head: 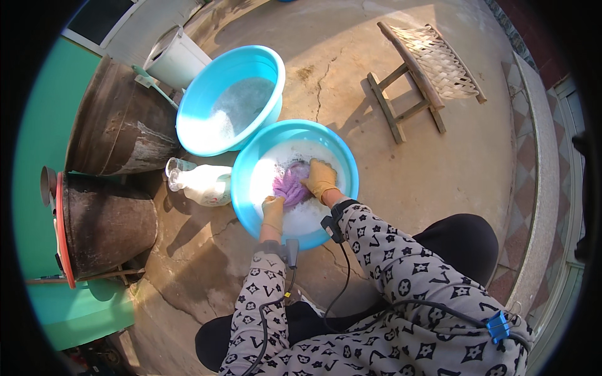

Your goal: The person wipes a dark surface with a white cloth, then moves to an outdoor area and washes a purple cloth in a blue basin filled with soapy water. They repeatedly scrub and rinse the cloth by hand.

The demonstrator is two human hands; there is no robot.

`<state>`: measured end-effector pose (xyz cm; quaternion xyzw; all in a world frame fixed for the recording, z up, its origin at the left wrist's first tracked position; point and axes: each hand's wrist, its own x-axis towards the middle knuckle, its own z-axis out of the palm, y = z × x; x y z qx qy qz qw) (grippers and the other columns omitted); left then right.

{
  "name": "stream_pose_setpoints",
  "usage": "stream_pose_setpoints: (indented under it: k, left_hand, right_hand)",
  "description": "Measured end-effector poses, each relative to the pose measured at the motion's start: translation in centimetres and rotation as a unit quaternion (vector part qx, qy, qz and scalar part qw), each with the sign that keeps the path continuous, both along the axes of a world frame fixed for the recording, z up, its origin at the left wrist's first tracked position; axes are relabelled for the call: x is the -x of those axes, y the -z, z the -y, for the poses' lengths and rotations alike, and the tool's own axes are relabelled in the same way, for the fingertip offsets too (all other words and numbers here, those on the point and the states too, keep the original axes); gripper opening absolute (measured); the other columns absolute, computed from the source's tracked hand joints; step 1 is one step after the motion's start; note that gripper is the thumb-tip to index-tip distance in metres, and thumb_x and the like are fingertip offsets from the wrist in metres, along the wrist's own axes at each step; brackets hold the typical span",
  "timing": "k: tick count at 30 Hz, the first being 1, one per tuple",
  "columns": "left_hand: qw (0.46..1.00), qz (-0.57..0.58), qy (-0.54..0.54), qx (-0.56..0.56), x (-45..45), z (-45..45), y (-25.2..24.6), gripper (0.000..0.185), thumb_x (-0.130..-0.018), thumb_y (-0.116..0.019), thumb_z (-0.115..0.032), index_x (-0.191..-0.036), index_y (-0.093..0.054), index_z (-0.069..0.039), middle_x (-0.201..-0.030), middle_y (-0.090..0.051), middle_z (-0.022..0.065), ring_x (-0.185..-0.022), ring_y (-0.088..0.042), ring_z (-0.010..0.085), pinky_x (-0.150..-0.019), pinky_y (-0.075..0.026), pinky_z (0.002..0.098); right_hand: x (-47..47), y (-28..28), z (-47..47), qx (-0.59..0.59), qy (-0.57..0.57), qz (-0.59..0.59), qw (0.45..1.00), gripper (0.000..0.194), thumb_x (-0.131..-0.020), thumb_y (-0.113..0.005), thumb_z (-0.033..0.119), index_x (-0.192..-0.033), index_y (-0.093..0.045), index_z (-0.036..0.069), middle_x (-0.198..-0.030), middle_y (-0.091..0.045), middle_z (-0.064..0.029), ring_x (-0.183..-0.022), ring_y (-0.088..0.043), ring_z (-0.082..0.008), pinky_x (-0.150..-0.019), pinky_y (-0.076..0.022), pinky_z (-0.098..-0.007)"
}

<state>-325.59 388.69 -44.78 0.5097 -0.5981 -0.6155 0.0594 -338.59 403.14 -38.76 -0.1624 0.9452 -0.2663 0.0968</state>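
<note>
A round blue plastic basin (349, 155) of white suds stands before me. In it lies a wet purple cloth (292, 184), partly under the foam. My left hand (273, 209), in a tan glove, grips the cloth's near left edge. On the cloth's right side is my right hand (321, 177), gloved alike, its fingers curled at the fabric; whether they are closed on it I cannot tell. Both wrists wear dark bands with small devices and cables.
A second blue basin (277, 105) with sudsy water adjoins at the upper left. Left of the basins stand a white plastic container (207, 184), a clear cup (178, 165), dark vats (110, 225), a white bucket (188, 61) and a green-handled brush (153, 83). A woven-seat wooden stool (414, 89) is upper right.
</note>
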Motion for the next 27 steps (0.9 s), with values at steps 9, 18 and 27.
stream_pose_setpoints:
  k: [9, 18, 27]
  left_hand:
    - [0.982, -0.166, 0.069, -0.062, -1.6, 2.6, 0.3, 0.042, -0.076, -0.072, -0.02, -0.109, -0.052, -0.003, -0.109, -0.058, 0.014, -0.096, -0.057, 0.0255, -0.081, -0.047, 0.0365]
    - [0.873, -0.262, 0.022, -0.41, 1.6, -0.1, -7.5, 0.063, -0.094, -0.046, -0.054, -0.137, -0.037, -0.009, -0.133, -0.048, 0.014, -0.125, -0.044, 0.0298, -0.102, -0.038, 0.0439]
    - [0.934, -0.218, 0.055, -0.277, 1.2, -0.7, -6.6, 0.058, -0.095, -0.045, -0.051, -0.133, -0.041, -0.008, -0.128, -0.051, 0.0133, -0.118, -0.048, 0.0287, -0.098, -0.041, 0.0413]
  right_hand:
    - [1.6, 1.9, 2.6, 0.509, -0.017, 0.402, 0.761, 0.017, -0.089, -0.063, 0.022, -0.094, -0.065, 0.006, -0.085, -0.061, -0.0007, -0.079, -0.053, -0.0106, -0.072, -0.0456, -0.028]
    - [-7.3, -3.3, 7.2, 0.346, -0.11, 0.23, 0.903, 0.043, -0.076, -0.067, 0.046, -0.095, -0.063, 0.009, -0.089, -0.067, -0.0166, -0.086, -0.064, -0.0345, -0.077, -0.0491, -0.042]
    - [-3.4, -5.0, 3.5, 0.271, 0.008, 0.19, 0.944, 0.044, -0.076, -0.065, 0.048, -0.097, -0.066, 0.009, -0.095, -0.067, -0.0173, -0.088, -0.063, -0.036, -0.079, -0.0492, -0.0426]
